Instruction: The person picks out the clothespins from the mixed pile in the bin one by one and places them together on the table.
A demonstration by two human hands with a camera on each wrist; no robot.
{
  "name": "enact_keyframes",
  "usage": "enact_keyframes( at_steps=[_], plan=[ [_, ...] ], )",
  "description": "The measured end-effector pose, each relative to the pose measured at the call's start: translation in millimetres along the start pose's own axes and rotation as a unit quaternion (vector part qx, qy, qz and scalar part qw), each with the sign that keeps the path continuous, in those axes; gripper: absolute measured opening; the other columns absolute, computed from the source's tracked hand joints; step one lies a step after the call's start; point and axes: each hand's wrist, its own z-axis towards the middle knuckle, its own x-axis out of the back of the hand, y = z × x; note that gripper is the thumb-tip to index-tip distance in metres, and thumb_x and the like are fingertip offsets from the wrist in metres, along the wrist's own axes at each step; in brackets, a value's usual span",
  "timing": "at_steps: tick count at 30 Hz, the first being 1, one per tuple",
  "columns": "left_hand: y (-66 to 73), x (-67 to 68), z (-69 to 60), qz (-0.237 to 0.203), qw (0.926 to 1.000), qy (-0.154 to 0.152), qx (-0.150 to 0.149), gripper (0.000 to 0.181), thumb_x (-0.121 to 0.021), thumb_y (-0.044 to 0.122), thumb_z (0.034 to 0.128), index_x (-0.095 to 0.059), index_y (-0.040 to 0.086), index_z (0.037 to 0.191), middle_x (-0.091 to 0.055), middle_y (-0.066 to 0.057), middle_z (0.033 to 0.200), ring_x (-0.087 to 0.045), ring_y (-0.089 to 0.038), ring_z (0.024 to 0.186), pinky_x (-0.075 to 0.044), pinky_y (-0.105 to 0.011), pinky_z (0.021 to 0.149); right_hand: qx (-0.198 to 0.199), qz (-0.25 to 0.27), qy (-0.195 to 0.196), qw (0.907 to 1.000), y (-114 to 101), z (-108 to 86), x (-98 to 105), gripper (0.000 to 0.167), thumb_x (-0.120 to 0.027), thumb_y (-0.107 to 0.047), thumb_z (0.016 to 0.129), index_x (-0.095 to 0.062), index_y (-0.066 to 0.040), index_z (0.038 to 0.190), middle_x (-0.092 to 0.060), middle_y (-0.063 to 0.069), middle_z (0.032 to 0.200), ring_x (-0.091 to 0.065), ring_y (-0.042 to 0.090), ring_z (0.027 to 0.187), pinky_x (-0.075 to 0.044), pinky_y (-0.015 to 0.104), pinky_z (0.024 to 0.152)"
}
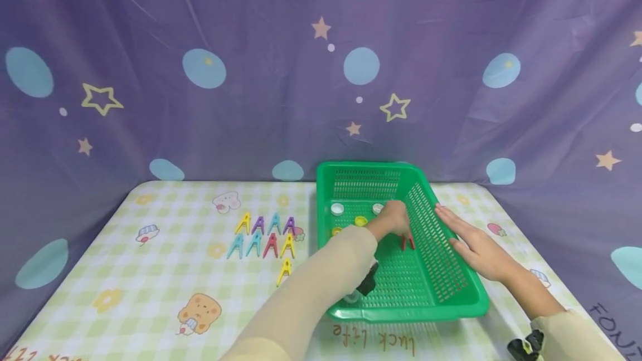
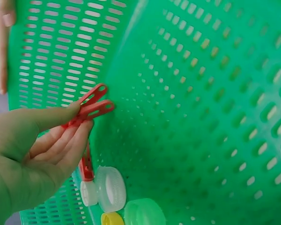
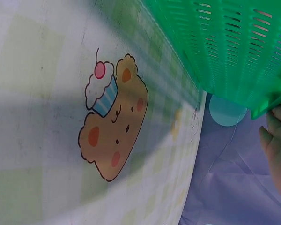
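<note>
A green plastic basket [image 1: 408, 312] stands on the table. Inside it my left hand [image 1: 393, 217] pinches a red clothespin [image 2: 90, 107] between thumb and fingers, close to the perforated right wall. Just below that hand in the left wrist view is a second red clothespin [image 2: 86, 168], partly hidden by the fingers. White, yellow, clear and green bottle caps lie on the basket floor, among them a clear cap [image 2: 111, 188] and a yellow cap [image 1: 360, 220]. My right hand [image 1: 478, 249] rests with straight fingers against the basket's right rim.
Left of the basket, several clothespins lie in rows on the checked tablecloth, including a red clothespin [image 1: 271, 245], a yellow clothespin [image 1: 284, 270] and a blue clothespin [image 1: 236, 245]. A purple curtain [image 1: 271, 71] hangs behind the table.
</note>
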Motion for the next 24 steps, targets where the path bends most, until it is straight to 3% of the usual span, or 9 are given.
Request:
enact_keyframes(
  at_steps=[4, 11, 18, 24],
  plan=[
    [-2.1, 8.6, -7.0, -0.087, 0.9959, -0.024, -0.006, 0.005, -0.08, 0.011, 0.0769, -0.075, 0.009, 0.077, -0.074, 0.002, 0.077, -0.06, -0.006, 0.061, -0.053, -0.015, 0.06, -0.006, 0.0, -0.001, 1.0, -1, -0.4, -1, 0.056, -0.046, -0.007, 0.096, -0.031, -0.004, 0.149, -0.032, 0.02, 0.155, -0.011, -0.008, 0.146, -0.009, -0.004, 0.108],
    [-5.9, 27.3, -17.8, -0.171, 0.9839, -0.049, -0.023, 0.006, -0.074, 0.009, 0.0829, -0.076, 0.007, 0.088, -0.075, -0.003, 0.087, -0.072, -0.019, 0.088, -0.06, -0.028, 0.081, -0.01, -0.004, 0.001, 0.9999, -2, 0.4, 0, 0.055, -0.046, -0.009, 0.097, -0.032, -0.004, 0.149, -0.032, 0.021, 0.155, -0.01, -0.009, 0.145, -0.009, -0.005, 0.107],
    [-10.6, 40.4, -29.5, -0.285, 0.9563, -0.064, 0.001, 0.011, -0.074, 0.006, 0.082, -0.074, -0.001, 0.091, -0.075, -0.01, 0.092, -0.069, -0.015, 0.075, -0.059, -0.031, 0.085, -0.005, -0.004, 0.005, 1.0, -3, 0.3, 0, 0.054, -0.045, -0.008, 0.096, -0.032, -0.003, 0.149, -0.033, 0.022, 0.154, -0.01, -0.011, 0.144, -0.009, -0.006, 0.106],
    [-19.4, 50.6, -40.5, -0.341, 0.9358, -0.085, 0.022, 0.014, -0.073, 0.003, 0.0818, -0.072, -0.005, 0.094, -0.074, -0.016, 0.096, -0.072, -0.021, 0.079, -0.059, -0.034, 0.087, 0.005, -0.001, 0.011, 0.9999, -2, 0.9, -1, 0.054, -0.045, -0.007, 0.096, -0.032, -0.002, 0.148, -0.033, 0.023, 0.154, -0.01, -0.009, 0.145, -0.009, -0.005, 0.108]
  ],
)
